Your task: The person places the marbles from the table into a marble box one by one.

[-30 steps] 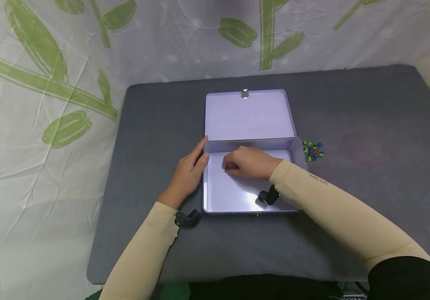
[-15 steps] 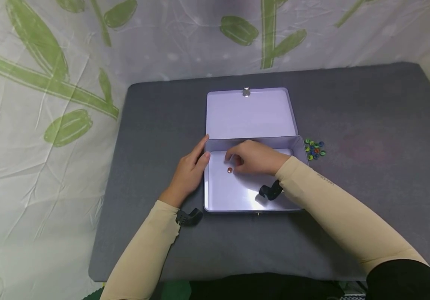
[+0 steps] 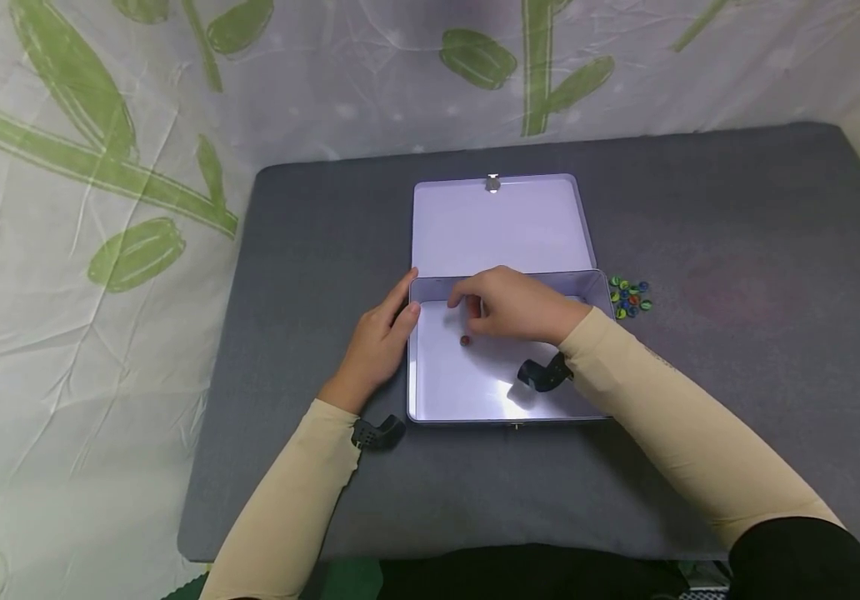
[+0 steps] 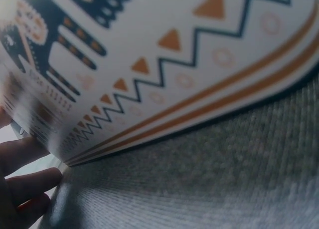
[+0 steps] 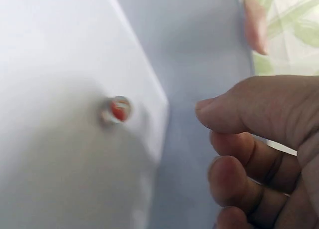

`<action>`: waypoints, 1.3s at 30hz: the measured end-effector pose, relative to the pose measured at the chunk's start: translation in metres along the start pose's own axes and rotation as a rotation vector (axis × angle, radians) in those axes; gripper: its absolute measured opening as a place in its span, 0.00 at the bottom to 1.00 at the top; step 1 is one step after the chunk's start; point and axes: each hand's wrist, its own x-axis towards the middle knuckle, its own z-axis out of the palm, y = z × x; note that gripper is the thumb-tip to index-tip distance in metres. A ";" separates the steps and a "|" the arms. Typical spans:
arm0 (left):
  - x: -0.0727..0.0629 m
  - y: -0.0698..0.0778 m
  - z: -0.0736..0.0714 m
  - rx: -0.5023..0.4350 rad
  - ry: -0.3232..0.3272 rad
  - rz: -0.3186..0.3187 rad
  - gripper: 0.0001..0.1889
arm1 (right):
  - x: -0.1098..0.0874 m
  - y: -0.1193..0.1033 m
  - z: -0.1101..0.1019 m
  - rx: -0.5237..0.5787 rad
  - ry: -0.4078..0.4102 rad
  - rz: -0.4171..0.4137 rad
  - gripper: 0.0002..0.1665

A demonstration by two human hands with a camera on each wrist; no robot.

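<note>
A metal box with a pale lilac inside stands on the table, its hinged lid laid back flat. On the box floor lies a single glass marble, with red in it in the right wrist view. Just above the marble hovers my right hand; its fingers are loosely bent and nothing is between thumb and fingertips. My left hand rests against the box's left side with fingers extended and the thumb at the rim. In the left wrist view its fingers touch the patterned outer wall.
A cluster of green, blue and red marbles lies on the grey table just right of the box. Behind the table hangs a white curtain with green leaves. A small clasp sits on the lid's far edge.
My right hand has let go of the marble and drawn up and slightly right. The marble, hidden at first, shows on the box floor and has shifted slightly right. The left hand stays put.
</note>
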 end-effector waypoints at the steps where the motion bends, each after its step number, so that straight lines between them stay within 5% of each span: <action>1: 0.000 0.000 0.000 -0.002 -0.002 -0.003 0.30 | 0.000 -0.001 -0.001 -0.006 0.002 -0.003 0.17; 22: -0.001 -0.003 0.001 -0.007 0.011 0.016 0.31 | -0.033 -0.005 -0.036 -0.062 0.181 -0.013 0.12; 39: -0.001 0.001 0.000 -0.006 0.001 0.010 0.32 | -0.090 0.021 -0.069 -0.054 0.328 0.200 0.15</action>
